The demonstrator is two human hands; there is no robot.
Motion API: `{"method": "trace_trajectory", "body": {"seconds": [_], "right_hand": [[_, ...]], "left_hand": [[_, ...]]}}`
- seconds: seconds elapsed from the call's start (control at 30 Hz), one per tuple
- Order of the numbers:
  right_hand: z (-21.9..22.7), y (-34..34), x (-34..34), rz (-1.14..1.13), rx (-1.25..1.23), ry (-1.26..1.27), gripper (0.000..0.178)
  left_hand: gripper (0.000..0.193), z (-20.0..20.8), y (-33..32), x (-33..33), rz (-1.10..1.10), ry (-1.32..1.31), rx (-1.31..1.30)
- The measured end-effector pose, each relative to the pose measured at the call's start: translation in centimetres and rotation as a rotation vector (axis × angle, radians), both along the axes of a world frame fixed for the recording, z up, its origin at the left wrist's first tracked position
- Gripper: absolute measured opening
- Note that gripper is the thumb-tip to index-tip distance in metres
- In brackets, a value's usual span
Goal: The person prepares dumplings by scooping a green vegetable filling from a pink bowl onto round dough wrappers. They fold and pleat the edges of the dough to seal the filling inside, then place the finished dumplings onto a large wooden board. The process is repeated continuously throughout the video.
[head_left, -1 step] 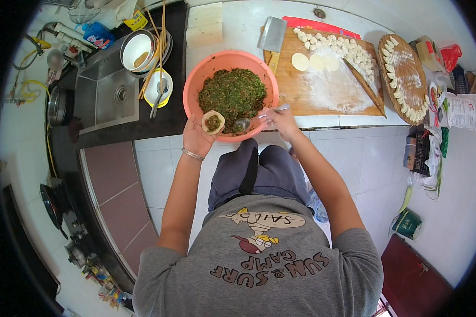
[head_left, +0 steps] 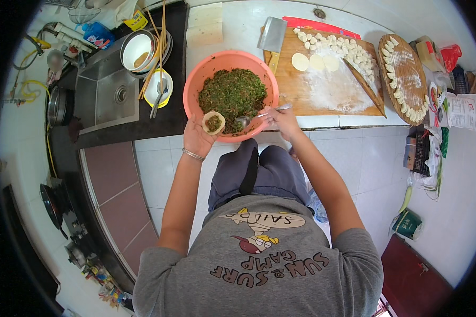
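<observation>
My left hand [head_left: 197, 136] holds a round dumpling wrapper [head_left: 207, 115] with a small mound of green-brown filling [head_left: 213, 124] on it. It is at the near left rim of a pink plastic basin [head_left: 192, 75]. Inside the basin lies a heap of chopped green filling [head_left: 232, 92]. My right hand [head_left: 283, 120] grips a metal spoon [head_left: 262, 115] by its handle at the near right rim. The spoon's bowl rests at the near edge of the filling.
Right of the basin is a floured wooden board [head_left: 293, 98] with a cleaver [head_left: 273, 34], flat wrappers [head_left: 300, 62], many dough pieces [head_left: 349, 50] and a rolling pin [head_left: 364, 86]. A round board [head_left: 407, 74] bears dumplings along its edge. Left are bowls [head_left: 137, 50] and a sink [head_left: 103, 98].
The spoon and my right hand have shifted very slightly up and to the right. My left hand and the wrapper look unmoved.
</observation>
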State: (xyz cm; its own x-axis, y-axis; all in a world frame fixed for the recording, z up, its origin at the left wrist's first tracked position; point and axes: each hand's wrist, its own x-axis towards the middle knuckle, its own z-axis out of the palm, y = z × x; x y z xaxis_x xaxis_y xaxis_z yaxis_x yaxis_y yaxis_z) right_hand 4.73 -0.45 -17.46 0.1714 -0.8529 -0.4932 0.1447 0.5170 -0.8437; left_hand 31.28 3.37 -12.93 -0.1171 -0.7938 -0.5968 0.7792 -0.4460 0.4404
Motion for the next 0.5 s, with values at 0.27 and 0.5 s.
{"method": "trace_trajectory", "body": {"seconds": [0.27, 0.5], "right_hand": [[6.7, 0.2, -0.5, -0.130, -0.175, -0.352, 0.023], [6.8, 0.3, -2.1, 0.067, -0.483, -0.335, 0.019]], "left_hand": [[0.055, 2.1, -1.8, -2.3, -0.129, 0.139, -0.055], [0.055, 6.1, -3.0, -4.3, -0.221, 0.348, -0.111]]}}
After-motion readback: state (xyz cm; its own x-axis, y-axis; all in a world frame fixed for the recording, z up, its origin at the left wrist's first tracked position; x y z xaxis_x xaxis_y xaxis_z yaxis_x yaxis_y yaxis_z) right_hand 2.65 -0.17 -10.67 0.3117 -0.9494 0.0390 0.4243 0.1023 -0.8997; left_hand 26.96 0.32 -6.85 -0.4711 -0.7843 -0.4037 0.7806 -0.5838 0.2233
